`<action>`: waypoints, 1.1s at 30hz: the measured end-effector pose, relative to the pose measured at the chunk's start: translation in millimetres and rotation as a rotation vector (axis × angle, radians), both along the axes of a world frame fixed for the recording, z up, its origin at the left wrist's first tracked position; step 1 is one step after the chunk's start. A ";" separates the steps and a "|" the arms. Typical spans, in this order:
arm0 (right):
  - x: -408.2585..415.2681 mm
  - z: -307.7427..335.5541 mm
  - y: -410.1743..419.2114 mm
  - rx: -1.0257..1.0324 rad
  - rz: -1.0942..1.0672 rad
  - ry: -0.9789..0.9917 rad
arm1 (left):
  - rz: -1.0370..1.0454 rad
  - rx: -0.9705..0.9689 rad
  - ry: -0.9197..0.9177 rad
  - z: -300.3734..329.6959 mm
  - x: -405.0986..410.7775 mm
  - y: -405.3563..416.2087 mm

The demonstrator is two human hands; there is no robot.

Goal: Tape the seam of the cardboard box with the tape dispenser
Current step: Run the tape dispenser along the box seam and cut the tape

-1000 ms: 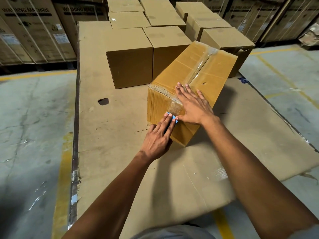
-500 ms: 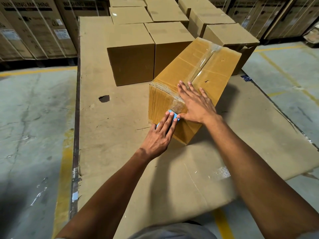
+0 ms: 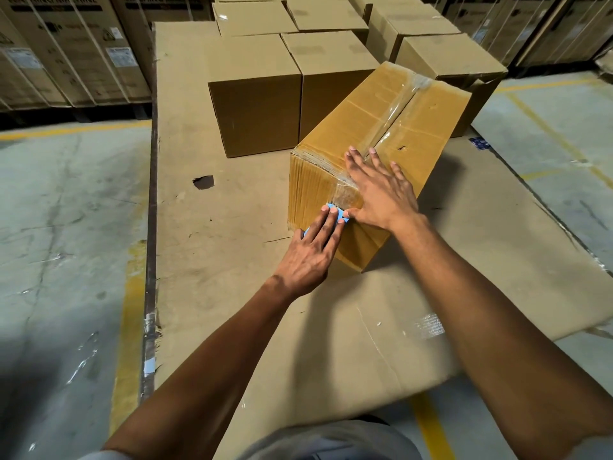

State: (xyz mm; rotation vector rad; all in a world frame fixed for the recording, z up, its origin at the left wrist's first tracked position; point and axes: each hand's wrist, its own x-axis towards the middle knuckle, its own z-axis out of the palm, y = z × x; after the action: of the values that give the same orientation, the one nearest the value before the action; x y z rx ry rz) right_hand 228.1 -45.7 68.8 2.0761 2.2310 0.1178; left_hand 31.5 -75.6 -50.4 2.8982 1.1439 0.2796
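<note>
A long cardboard box (image 3: 358,127) lies at an angle on a cardboard sheet. Clear tape (image 3: 396,106) runs along its top seam and folds down over the near end face. My left hand (image 3: 311,254) presses a small blue tape dispenser (image 3: 331,206) against that end face. The fingers cover most of the dispenser, so only its blue edges show. My right hand (image 3: 381,190) rests flat on the box's top near edge with fingers spread. Its thumb touches the tape on the end face beside the dispenser.
Several closed cardboard boxes (image 3: 255,107) stand in rows just behind the long box. The cardboard sheet (image 3: 215,277) has a small hole (image 3: 203,181). Large strapped cartons (image 3: 66,54) line the back. Concrete floor (image 3: 66,227) with yellow lines lies on both sides.
Both hands keep their places on the box's near end. Only my view has shifted a little.
</note>
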 end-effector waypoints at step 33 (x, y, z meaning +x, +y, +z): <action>-8.4 2.8 -8.6 0.042 -0.003 0.033 | 0.096 -0.024 -0.147 23.9 -9.1 -16.4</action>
State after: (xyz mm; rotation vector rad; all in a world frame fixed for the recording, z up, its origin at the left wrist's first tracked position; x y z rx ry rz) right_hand 219.7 -54.4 71.7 2.1176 2.2634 0.1321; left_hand 22.3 -92.0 -26.4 2.7527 1.2534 0.4681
